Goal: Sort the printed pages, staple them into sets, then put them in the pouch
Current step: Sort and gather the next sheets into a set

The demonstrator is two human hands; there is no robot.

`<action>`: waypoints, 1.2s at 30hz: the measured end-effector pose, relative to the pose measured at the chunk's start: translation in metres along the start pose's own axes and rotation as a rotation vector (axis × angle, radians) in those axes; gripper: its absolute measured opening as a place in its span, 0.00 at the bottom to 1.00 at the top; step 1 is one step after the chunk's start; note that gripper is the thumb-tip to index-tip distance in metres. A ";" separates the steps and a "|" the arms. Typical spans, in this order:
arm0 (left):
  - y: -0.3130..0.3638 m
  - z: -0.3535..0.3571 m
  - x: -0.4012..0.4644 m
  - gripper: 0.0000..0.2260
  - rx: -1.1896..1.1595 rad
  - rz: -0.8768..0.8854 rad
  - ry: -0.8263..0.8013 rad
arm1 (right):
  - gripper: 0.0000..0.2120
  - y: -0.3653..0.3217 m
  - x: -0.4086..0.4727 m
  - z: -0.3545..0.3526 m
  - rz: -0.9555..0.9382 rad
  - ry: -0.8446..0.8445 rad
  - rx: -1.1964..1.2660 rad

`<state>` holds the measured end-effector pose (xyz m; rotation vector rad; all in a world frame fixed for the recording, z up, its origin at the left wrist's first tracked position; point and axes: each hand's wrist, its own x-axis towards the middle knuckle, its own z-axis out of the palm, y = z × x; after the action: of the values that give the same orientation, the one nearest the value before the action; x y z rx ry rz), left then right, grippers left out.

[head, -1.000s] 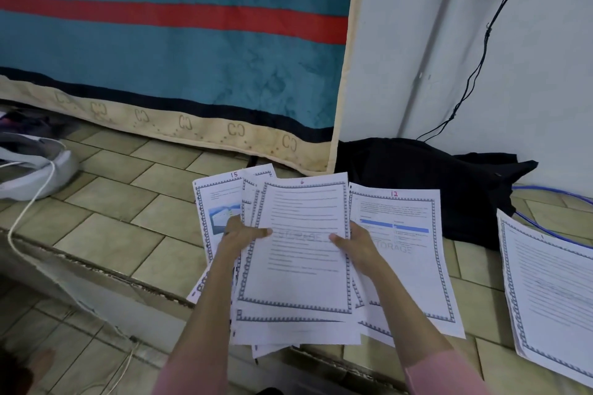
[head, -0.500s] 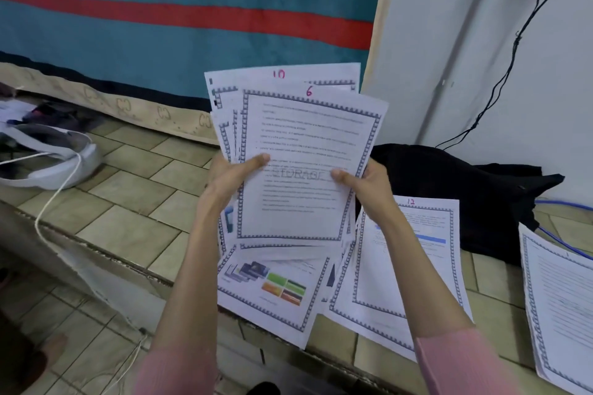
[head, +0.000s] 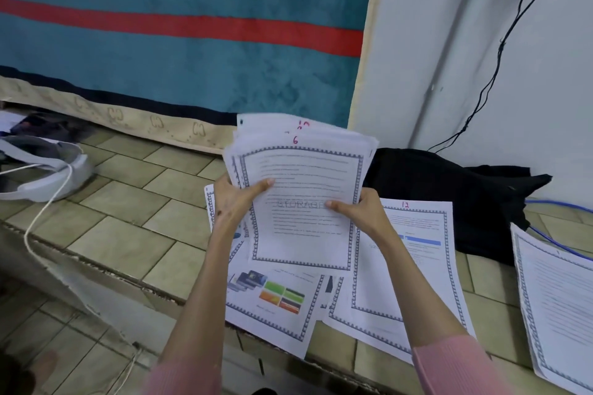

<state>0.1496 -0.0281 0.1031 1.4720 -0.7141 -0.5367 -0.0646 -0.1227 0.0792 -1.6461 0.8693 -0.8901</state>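
Observation:
I hold a stack of printed pages (head: 305, 202) upright above the tiled ledge; its front sheet is marked 6 in red and has a patterned border. My left hand (head: 236, 199) grips the stack's left edge, thumb on the front. My right hand (head: 359, 208) grips the right edge, thumb across the text. Beneath lie a page with coloured pictures (head: 276, 295) and a page marked 12 (head: 414, 253). Another page (head: 558, 305) lies at the far right. I see neither a stapler nor a pouch.
A black cloth (head: 449, 199) lies behind the pages by the white wall. A teal blanket with a red stripe (head: 179, 42) hangs at the back. A white headset (head: 41, 170) with its cable sits left. The ledge drops to a lower tiled floor (head: 64, 346).
I lifted the stack off the ledge, leaving page 12 and the picture page lying there. The fanned sheets are now drawn closer together between my hands.

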 end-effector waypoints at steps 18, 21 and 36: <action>-0.016 0.020 -0.006 0.14 0.008 0.010 -0.130 | 0.15 0.006 -0.013 -0.002 0.068 0.103 0.062; -0.019 0.017 -0.007 0.16 -0.018 -0.053 -0.148 | 0.15 0.001 -0.014 -0.003 0.079 0.076 0.092; -0.010 0.006 0.001 0.09 -0.061 -0.024 -0.318 | 0.13 -0.014 -0.008 -0.012 0.022 0.021 0.194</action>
<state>0.1472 -0.0337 0.0928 1.3540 -0.9207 -0.8160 -0.0770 -0.1183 0.0946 -1.4598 0.7887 -0.9478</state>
